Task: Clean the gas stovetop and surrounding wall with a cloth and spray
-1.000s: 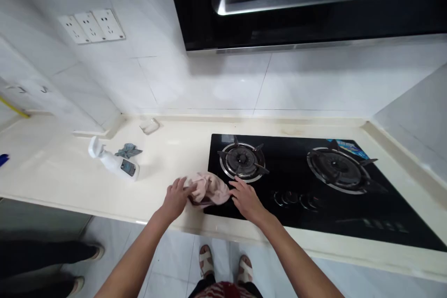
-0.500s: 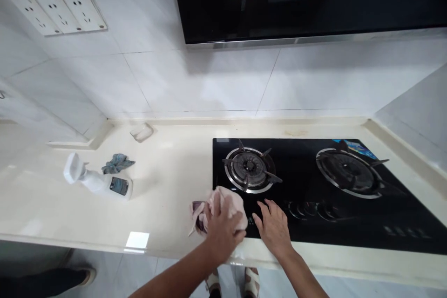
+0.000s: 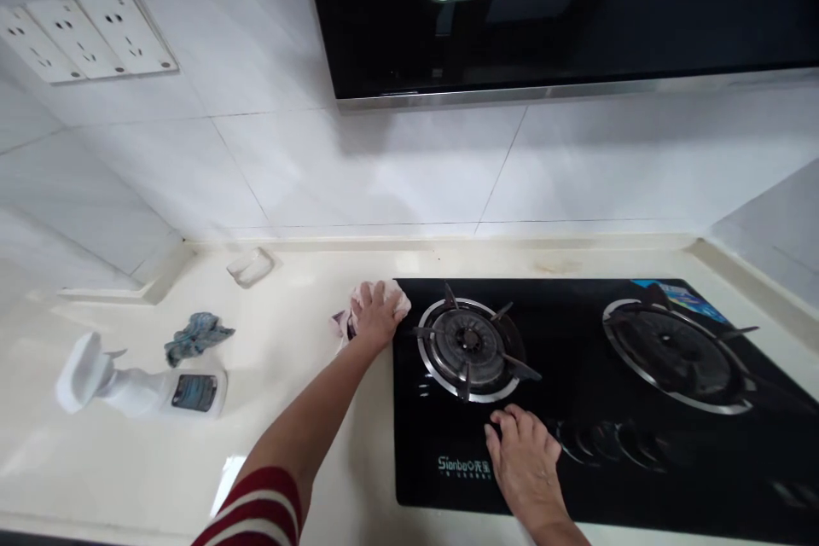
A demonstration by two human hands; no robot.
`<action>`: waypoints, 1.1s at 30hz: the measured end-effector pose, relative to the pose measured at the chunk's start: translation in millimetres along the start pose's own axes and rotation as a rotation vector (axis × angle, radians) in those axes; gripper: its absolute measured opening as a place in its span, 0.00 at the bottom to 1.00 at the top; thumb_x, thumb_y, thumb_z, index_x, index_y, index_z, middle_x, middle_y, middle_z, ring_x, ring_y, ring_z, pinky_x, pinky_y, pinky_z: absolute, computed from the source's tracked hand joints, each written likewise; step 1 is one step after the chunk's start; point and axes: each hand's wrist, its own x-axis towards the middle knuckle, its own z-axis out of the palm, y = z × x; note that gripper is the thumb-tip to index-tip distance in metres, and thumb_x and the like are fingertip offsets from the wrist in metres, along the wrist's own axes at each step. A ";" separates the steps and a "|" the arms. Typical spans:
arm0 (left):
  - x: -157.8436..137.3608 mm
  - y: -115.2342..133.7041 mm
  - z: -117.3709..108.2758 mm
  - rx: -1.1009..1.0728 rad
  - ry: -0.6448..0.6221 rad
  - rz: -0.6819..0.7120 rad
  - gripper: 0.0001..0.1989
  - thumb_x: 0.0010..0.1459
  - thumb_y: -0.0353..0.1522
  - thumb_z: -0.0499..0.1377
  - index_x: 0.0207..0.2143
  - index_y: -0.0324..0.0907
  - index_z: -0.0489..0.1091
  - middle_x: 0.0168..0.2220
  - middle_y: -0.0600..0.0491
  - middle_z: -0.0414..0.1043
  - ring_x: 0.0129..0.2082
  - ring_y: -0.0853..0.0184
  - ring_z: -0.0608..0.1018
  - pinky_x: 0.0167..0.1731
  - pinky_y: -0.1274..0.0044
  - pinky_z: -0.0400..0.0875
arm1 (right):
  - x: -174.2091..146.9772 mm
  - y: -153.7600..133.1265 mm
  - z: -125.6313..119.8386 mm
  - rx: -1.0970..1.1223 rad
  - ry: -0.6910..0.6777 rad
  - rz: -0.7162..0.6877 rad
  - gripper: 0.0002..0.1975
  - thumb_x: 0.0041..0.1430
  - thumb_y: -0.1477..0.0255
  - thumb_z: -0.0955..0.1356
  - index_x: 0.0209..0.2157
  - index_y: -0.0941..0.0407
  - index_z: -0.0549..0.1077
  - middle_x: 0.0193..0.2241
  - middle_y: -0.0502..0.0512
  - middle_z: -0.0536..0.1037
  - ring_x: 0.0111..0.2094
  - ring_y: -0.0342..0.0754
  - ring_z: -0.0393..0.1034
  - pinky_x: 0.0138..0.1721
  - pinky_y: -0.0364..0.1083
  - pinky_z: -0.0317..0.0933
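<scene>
My left hand [image 3: 374,315] presses a crumpled pale pink cloth [image 3: 400,300] down at the far left corner of the black glass gas stove [image 3: 441,435]. Part of the cloth lies on the counter, and a darker patch of it shows left of my fingers. On the stove's front, my right hand [image 3: 525,462] rests with fingers lightly bent and apart, holding nothing. It sits just in front of the left burner [image 3: 470,343], left of the control knobs [image 3: 607,442].
A white spray bottle [image 3: 150,391] lies on the counter [image 3: 307,409] at left, near a crumpled blue-grey cloth [image 3: 197,336]. Behind them is a small clear, whitish object [image 3: 250,267]. The right burner [image 3: 675,350] stands across the stove; a black range hood [image 3: 550,43] hangs above.
My left hand has slid the pink cloth from the stove's front left edge to its far left corner. My right hand stays on the stove's front. The view has shifted closer.
</scene>
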 end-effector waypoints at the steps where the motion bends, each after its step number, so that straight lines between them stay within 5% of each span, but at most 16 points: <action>1: 14.1 4.2 0.3 -0.026 0.009 0.011 0.22 0.63 0.43 0.56 0.59 0.56 0.67 0.69 0.47 0.51 0.69 0.37 0.44 0.58 0.40 0.43 | -0.1 0.4 0.4 0.004 0.004 -0.002 0.18 0.68 0.62 0.56 0.43 0.55 0.72 0.48 0.65 0.70 0.52 0.63 0.61 0.48 0.61 0.55; 8: 72.4 52.7 7.6 -0.125 0.052 0.171 0.19 0.68 0.34 0.48 0.58 0.45 0.67 0.57 0.44 0.66 0.61 0.51 0.62 0.59 0.53 0.52 | 0.5 1.4 -0.6 0.040 0.023 -0.007 0.20 0.70 0.59 0.54 0.42 0.54 0.71 0.47 0.64 0.71 0.51 0.63 0.62 0.48 0.61 0.55; 12: 72.0 67.4 16.4 -0.148 0.004 0.235 0.24 0.62 0.38 0.58 0.59 0.41 0.65 0.64 0.41 0.57 0.62 0.55 0.62 0.60 0.63 0.59 | 1.2 0.7 -2.3 0.052 0.035 -0.018 0.20 0.70 0.58 0.54 0.41 0.54 0.71 0.45 0.64 0.71 0.49 0.62 0.63 0.47 0.61 0.56; 18: 65.9 47.4 19.5 -0.084 -0.096 0.268 0.34 0.49 0.46 0.68 0.58 0.50 0.67 0.66 0.43 0.53 0.67 0.43 0.51 0.61 0.51 0.52 | 2.6 0.0 -2.2 0.035 0.060 -0.020 0.20 0.70 0.58 0.54 0.40 0.53 0.71 0.45 0.64 0.71 0.49 0.63 0.63 0.46 0.60 0.56; 28: 109.6 80.4 26.9 0.045 -0.072 0.165 0.29 0.57 0.46 0.62 0.59 0.53 0.64 0.59 0.44 0.59 0.59 0.49 0.60 0.53 0.58 0.63 | 6.3 -1.5 -3.9 0.019 0.103 -0.045 0.20 0.72 0.59 0.54 0.40 0.54 0.71 0.44 0.61 0.72 0.48 0.60 0.63 0.46 0.58 0.55; 33: 102.4 79.9 25.2 0.085 -0.066 0.172 0.27 0.57 0.48 0.61 0.57 0.53 0.66 0.54 0.46 0.61 0.55 0.52 0.63 0.53 0.61 0.61 | 6.0 1.3 -7.8 0.023 0.077 -0.054 0.22 0.72 0.58 0.54 0.41 0.55 0.71 0.45 0.62 0.70 0.48 0.58 0.63 0.45 0.56 0.55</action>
